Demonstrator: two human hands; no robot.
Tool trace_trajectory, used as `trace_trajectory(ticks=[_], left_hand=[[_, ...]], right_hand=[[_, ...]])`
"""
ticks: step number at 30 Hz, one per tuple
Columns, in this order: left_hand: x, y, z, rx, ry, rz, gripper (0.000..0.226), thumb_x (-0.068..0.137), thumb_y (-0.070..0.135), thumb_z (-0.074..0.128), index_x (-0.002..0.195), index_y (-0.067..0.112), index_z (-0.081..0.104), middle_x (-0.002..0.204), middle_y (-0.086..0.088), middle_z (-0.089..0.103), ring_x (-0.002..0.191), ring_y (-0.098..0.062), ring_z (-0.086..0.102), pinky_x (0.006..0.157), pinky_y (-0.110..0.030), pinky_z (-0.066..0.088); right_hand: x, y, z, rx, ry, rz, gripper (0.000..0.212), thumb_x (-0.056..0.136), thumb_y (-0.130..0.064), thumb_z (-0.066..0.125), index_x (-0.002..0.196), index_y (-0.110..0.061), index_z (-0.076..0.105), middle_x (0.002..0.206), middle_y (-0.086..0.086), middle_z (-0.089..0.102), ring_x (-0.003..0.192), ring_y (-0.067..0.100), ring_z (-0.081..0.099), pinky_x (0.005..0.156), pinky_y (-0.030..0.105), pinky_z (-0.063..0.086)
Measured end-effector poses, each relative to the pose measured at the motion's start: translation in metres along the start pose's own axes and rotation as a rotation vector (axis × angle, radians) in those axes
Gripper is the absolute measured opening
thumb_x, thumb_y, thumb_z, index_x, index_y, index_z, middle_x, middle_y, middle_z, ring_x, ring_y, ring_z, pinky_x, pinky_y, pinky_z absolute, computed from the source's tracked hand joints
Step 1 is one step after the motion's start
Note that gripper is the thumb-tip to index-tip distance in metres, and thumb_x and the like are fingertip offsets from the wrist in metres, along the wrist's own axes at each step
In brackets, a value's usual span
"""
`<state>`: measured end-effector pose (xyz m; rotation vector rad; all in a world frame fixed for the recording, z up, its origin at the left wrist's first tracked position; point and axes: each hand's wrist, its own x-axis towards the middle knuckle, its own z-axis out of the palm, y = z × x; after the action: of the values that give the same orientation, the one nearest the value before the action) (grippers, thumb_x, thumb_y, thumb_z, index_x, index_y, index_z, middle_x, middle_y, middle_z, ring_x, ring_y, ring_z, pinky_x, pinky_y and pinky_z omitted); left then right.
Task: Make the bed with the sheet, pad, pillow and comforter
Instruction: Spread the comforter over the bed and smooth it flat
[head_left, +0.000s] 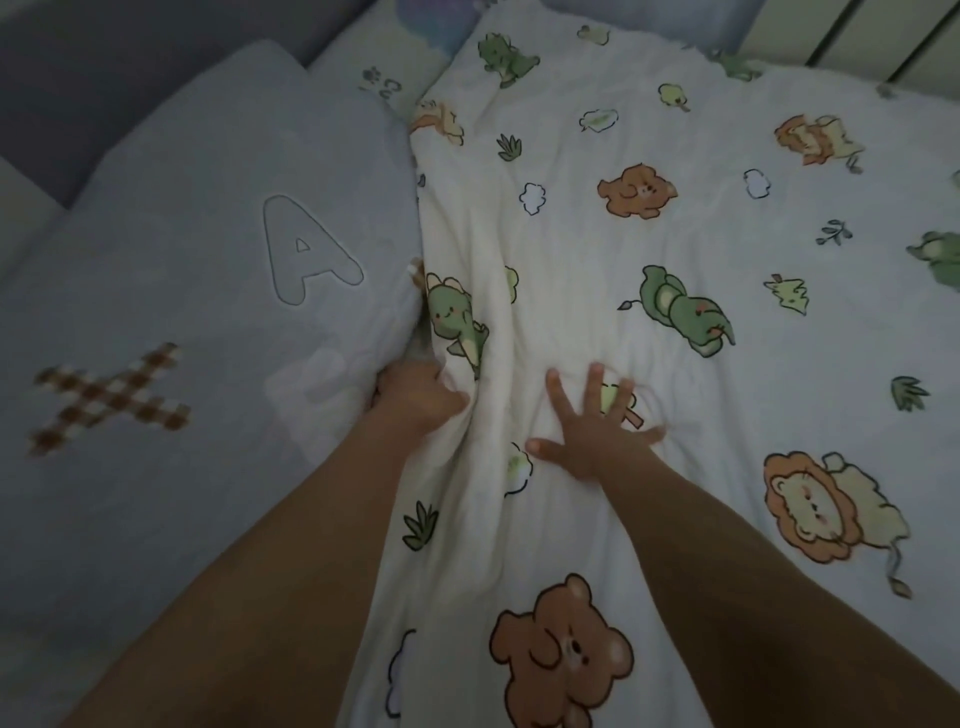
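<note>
A white comforter (675, 322) printed with bears, lions and green dinosaurs covers the right part of the bed. A pale blue pillow (197, 291) with a stitched letter A and a brown checked cross lies at the left, beside the comforter's edge. My left hand (421, 397) grips the bunched left edge of the comforter where it meets the pillow. My right hand (592, 421) rests flat on the comforter with its fingers spread, just right of a long fold.
A second patterned pillow or cushion (384, 67) shows at the head, behind the blue pillow. A dark padded headboard (78, 78) runs along the upper left. Pale vertical panels (883, 36) stand at the upper right beyond the bed.
</note>
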<state>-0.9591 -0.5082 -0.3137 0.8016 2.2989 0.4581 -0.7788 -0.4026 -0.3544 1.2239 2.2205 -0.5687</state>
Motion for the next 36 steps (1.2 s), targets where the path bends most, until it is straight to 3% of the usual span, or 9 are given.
trace_trajectory(ticks=[4,6,10,13,16,21,25,31,36], left_hand=[[-0.011,-0.004,0.004,-0.340,0.009,0.038,0.052,0.075,0.036,0.076,0.118,0.018,0.055,0.125,-0.006,0.053,0.115,-0.025,0.053,0.100,-0.041,0.045],[-0.019,-0.005,0.000,-0.507,0.079,0.059,0.040,0.077,0.038,0.075,0.105,0.015,0.058,0.104,0.000,0.062,0.095,-0.019,0.060,0.087,-0.038,0.051],[-0.033,0.008,-0.014,-0.539,0.315,0.113,0.029,0.093,0.046,0.048,0.083,0.018,0.047,0.073,0.007,0.048,0.067,-0.013,0.045,0.068,-0.032,0.040],[-0.052,0.010,-0.032,-0.389,0.451,0.252,0.007,0.096,0.020,0.046,0.099,0.021,0.052,0.089,0.004,0.053,0.080,-0.016,0.051,0.074,-0.033,0.042],[-0.068,-0.001,-0.054,-0.092,0.613,0.300,0.027,0.093,0.012,0.047,0.117,0.024,0.054,0.110,-0.006,0.050,0.090,-0.021,0.052,0.077,-0.032,0.042],[-0.080,-0.027,-0.102,0.088,0.824,0.304,0.026,0.090,0.007,0.050,0.111,0.014,0.064,0.106,-0.008,0.049,0.088,-0.030,0.056,0.073,-0.034,0.043],[-0.078,-0.051,-0.131,0.124,0.886,0.220,0.014,0.093,0.013,0.046,0.102,0.009,0.056,0.094,-0.004,0.046,0.084,-0.030,0.052,0.067,-0.035,0.035],[-0.066,-0.090,-0.137,0.478,0.469,0.020,0.044,0.090,0.013,0.050,0.132,0.004,0.040,0.123,-0.020,0.036,0.100,-0.039,0.051,0.084,-0.045,0.044],[-0.061,-0.107,-0.135,0.386,0.307,0.054,0.056,0.100,0.027,0.035,0.151,0.018,0.014,0.129,-0.028,0.036,0.113,-0.045,0.046,0.091,-0.046,0.041]], right_hand=[[0.002,0.002,0.000,-0.019,0.011,-0.001,0.096,0.078,-0.079,0.040,0.137,-0.052,-0.030,0.145,0.000,-0.047,0.134,0.039,-0.038,0.092,0.084,0.003],[0.001,0.003,0.000,-0.019,0.016,0.000,0.095,0.078,-0.079,0.040,0.138,-0.052,-0.029,0.146,0.000,-0.046,0.135,0.038,-0.037,0.093,0.084,0.003],[0.000,0.005,0.000,-0.010,0.054,0.005,0.094,0.079,-0.078,0.041,0.139,-0.052,-0.027,0.148,0.000,-0.044,0.137,0.038,-0.035,0.093,0.084,0.003],[-0.007,0.001,-0.004,0.000,0.065,0.020,0.094,0.079,-0.076,0.045,0.140,-0.053,-0.023,0.151,-0.001,-0.039,0.140,0.038,-0.030,0.096,0.082,0.006],[-0.018,-0.007,-0.014,-0.011,0.074,0.041,0.092,0.079,-0.070,0.054,0.143,-0.053,-0.010,0.157,0.001,-0.022,0.144,0.042,-0.011,0.098,0.078,0.016],[-0.036,-0.025,-0.023,-0.067,0.115,-0.005,0.069,0.086,-0.058,0.050,0.144,-0.042,0.016,0.148,0.011,0.027,0.131,0.039,0.038,0.103,0.062,0.033],[-0.054,-0.048,-0.026,-0.050,0.191,-0.060,0.057,0.091,-0.044,0.046,0.142,-0.033,0.022,0.133,0.010,0.043,0.119,0.034,0.050,0.098,0.052,0.041],[-0.071,-0.078,-0.031,-0.062,0.256,-0.073,0.056,0.093,-0.032,0.044,0.145,-0.030,0.022,0.130,0.009,0.048,0.117,0.031,0.052,0.092,0.041,0.041],[-0.077,-0.098,-0.025,-0.061,0.255,-0.073,0.059,0.094,-0.031,0.043,0.148,-0.030,0.019,0.132,0.010,0.047,0.119,0.032,0.050,0.095,0.040,0.039]])
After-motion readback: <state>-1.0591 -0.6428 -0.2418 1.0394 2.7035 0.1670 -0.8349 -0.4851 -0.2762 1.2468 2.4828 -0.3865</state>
